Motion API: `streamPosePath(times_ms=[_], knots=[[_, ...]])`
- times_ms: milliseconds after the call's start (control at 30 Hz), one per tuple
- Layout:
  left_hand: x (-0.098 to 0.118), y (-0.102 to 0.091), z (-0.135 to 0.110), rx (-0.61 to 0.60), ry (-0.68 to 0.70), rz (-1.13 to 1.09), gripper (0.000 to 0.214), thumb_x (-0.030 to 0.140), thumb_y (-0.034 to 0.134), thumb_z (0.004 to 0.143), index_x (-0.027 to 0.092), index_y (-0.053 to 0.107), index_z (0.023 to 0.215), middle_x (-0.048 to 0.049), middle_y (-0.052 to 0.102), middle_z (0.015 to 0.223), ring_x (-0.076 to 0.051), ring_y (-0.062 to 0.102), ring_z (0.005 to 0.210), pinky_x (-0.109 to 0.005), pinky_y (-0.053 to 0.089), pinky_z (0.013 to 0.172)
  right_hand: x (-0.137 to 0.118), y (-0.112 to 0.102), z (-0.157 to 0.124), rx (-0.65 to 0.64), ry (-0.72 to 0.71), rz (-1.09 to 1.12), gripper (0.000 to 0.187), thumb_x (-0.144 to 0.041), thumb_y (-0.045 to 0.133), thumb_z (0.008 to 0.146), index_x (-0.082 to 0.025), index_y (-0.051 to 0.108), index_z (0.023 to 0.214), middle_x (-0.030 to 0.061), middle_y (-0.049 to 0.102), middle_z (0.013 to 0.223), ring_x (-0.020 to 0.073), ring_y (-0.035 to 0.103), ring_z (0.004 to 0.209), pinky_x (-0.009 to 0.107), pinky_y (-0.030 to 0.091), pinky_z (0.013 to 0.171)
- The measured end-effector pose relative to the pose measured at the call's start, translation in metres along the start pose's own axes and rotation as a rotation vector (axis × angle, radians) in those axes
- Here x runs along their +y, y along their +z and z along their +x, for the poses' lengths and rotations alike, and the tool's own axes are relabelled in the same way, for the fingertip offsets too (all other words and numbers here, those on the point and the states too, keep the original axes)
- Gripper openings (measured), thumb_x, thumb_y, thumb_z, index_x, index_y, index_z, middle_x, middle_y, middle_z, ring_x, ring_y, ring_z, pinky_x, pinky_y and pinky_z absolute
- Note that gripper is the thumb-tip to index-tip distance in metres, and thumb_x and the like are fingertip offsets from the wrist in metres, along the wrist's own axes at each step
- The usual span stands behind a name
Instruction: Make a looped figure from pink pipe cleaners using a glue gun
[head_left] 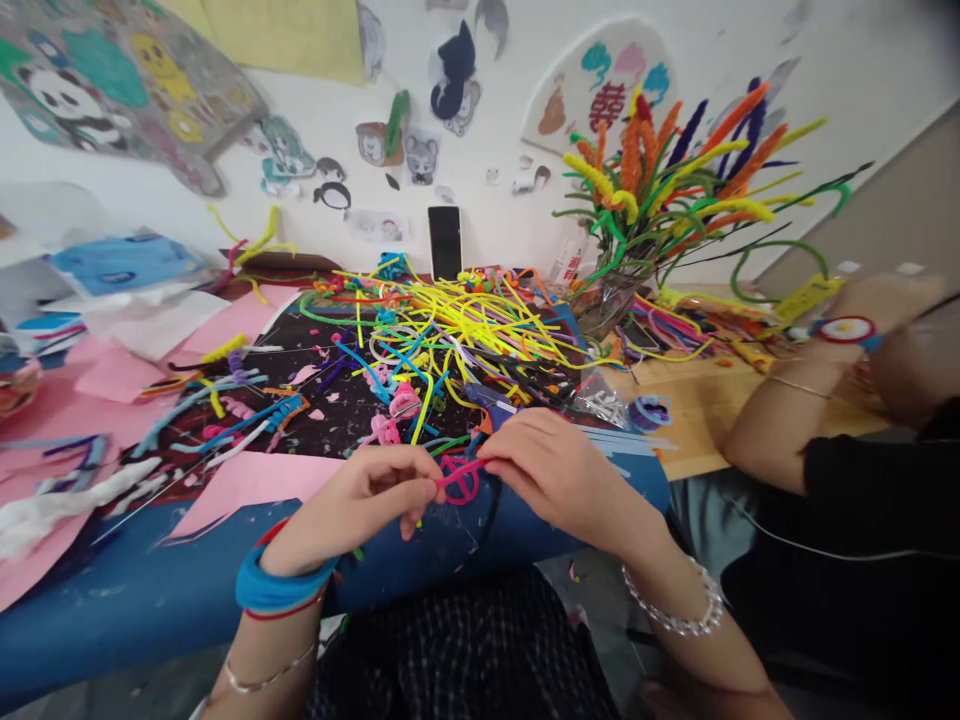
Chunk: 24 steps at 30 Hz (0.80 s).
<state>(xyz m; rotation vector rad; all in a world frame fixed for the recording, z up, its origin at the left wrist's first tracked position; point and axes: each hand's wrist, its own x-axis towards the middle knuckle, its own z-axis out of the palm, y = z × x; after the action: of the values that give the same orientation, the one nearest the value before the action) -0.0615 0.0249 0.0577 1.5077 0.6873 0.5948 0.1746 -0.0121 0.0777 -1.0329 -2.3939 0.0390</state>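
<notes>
Spanning the narrow gap between the two hands, a pink pipe cleaner [465, 469] lies over the front edge of the table [217, 565], its long axis running left to right and tilting slightly up toward the right. The left hand [390, 490] pinches one end between thumb and forefinger; the right hand [562, 475] grips the other end in closed fingertips, so neither is clearly nearer. A pink ring [460, 497] with crossing strands sits right at this length, between the hands; whether the two are joined I cannot tell. Just beyond the right hand lies a blue glue gun [491, 402], and farther back a heap of yellow pipe cleaners [480, 318]. Off to the right, a clear vase [606, 303] holds fuzzy orange, yellow, green and purple stems. Nearer, a clear plastic bag [600, 398] has white bits in it; beside it, a small purple tub's [649, 412] contents are too unclear to name.
</notes>
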Motion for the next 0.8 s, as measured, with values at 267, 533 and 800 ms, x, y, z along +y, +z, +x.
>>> streamPosePath(times_ms=[267,533,800], knots=[[-0.007,0.007,0.012,-0.07,0.094,0.074,0.007,0.023,0.069,0.083,0.016,0.072,0.083,-0.0024,0.067,0.082,-0.014,0.059,0.074,-0.024,0.046,0.068,0.001,0.023,-0.007,0.012,0.203,0.232,0.022,-0.025,0.043,0.101,-0.023,0.065,0.102,0.0029,0.075,0.095,0.0169,0.07,0.084,0.028,0.051,0.073],[-0.045,0.019,-0.001,-0.079,0.128,-0.334,0.024,0.039,0.069,0.088,0.016,0.064,0.082,0.0018,0.059,0.064,-0.011,0.055,0.059,-0.022,0.042,0.059,-0.004,0.04,-0.019,0.31,0.039,-0.011,0.015,-0.021,0.053,0.098,-0.018,0.067,0.093,0.0031,0.073,0.073,0.0149,0.064,0.064,0.028,0.047,0.061],[-0.045,0.02,-0.021,-0.223,0.035,-0.255,0.022,0.034,0.071,0.086,0.015,0.07,0.075,-0.0008,0.061,0.069,-0.009,0.055,0.056,-0.02,0.042,0.053,0.002,0.052,-0.032,0.468,-0.104,-0.177,0.012,-0.015,0.057,0.096,-0.014,0.066,0.103,0.0036,0.07,0.068,0.0153,0.059,0.059,0.031,0.041,0.055]])
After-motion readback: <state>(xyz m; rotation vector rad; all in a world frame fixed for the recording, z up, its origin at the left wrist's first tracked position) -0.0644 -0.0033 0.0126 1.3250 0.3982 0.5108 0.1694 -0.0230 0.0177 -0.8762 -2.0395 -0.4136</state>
